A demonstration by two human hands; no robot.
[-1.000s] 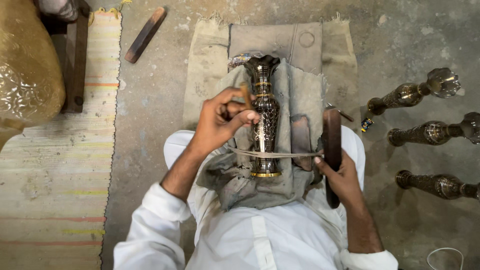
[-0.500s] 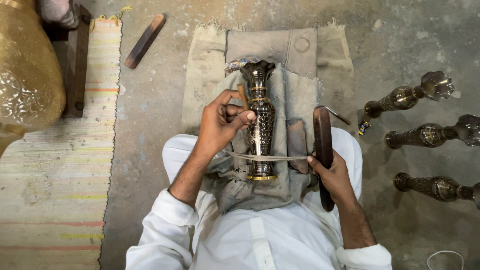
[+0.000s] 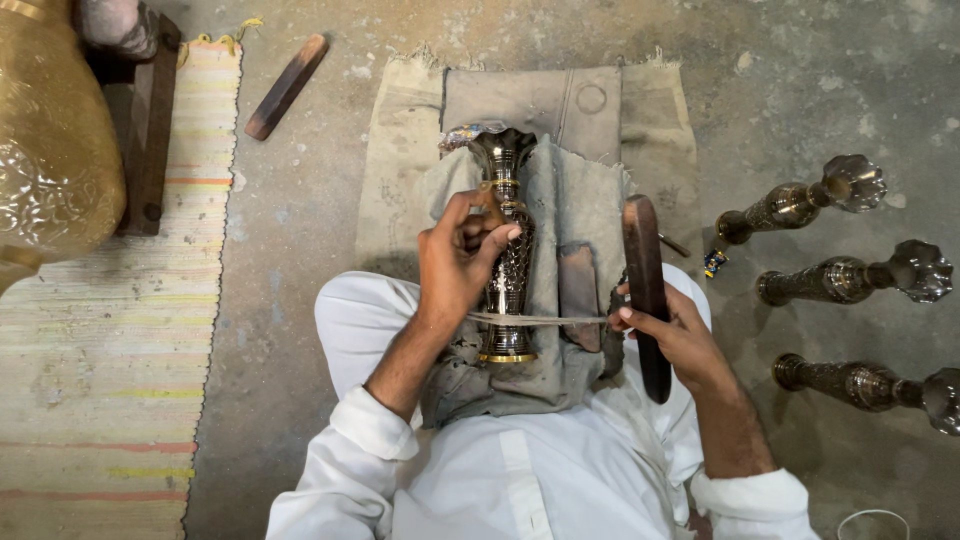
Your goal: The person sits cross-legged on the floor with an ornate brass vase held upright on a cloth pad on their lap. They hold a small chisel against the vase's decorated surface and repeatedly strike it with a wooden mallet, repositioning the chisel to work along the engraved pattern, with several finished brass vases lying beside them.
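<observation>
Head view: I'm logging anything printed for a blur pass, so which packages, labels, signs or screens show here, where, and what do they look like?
One candidate only: a small blue and yellow wrapper-like scrap, lying on the grey concrete floor just right of the grey cloth mat, near the base of the nearest dark engraved metal vase lying on its side; too small to tell more.
No signs or screens show.

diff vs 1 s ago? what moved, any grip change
Right hand swung the dark wooden bar slightly up and left, nearer the vase. Left hand stays pinched against the vase's neck. No grip taken or released. Three vases on the floor unchanged.
</observation>
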